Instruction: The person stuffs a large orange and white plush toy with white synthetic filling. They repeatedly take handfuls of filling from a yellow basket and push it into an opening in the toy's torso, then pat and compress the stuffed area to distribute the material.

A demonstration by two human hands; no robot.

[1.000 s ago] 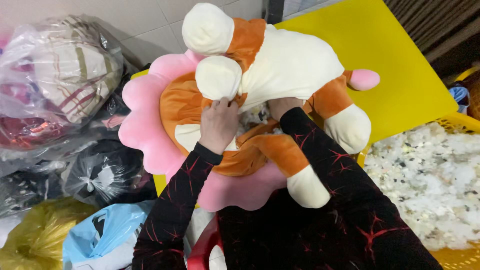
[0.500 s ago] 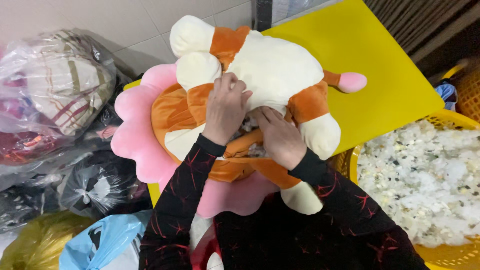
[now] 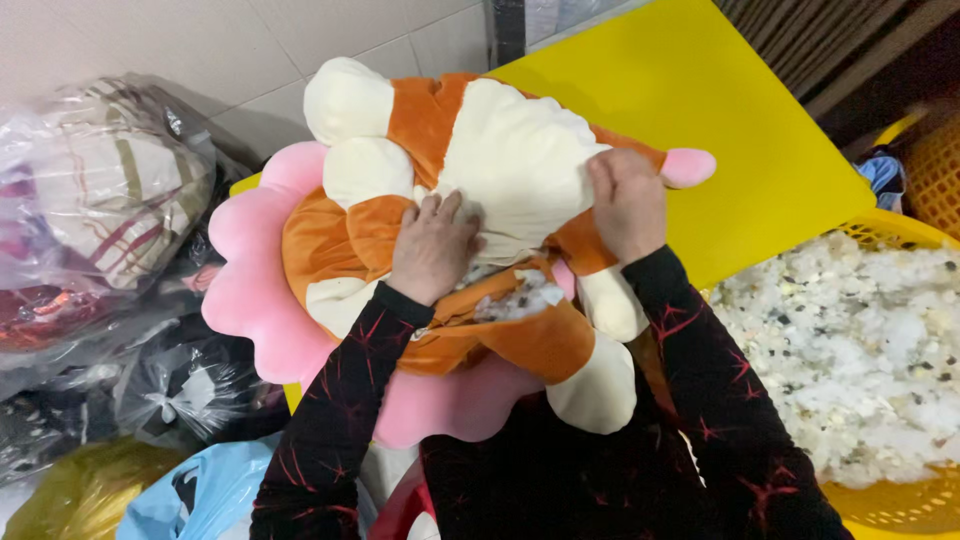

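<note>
Pressing both hands (image 3: 530,225) flat on plush toy (image 3: 510,160).

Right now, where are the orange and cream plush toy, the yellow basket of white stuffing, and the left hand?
orange and cream plush toy (image 3: 520,165), head view, cream belly.
yellow basket of white stuffing (image 3: 905,500), head view, rim.
left hand (image 3: 432,250), head view, back of hand.

the person wears a black top with long sleeves. thin red lines run all over the cloth, like little cracks or lightning. the left sleeve (image 3: 330,420) and the right sleeve (image 3: 715,390) have the same pattern, and so does the front of the top. each sleeve ends in a snug black cuff at the wrist. the left hand (image 3: 432,250) and the right hand (image 3: 628,203) are bare, with no gloves. no rings or watch can be seen.
</note>
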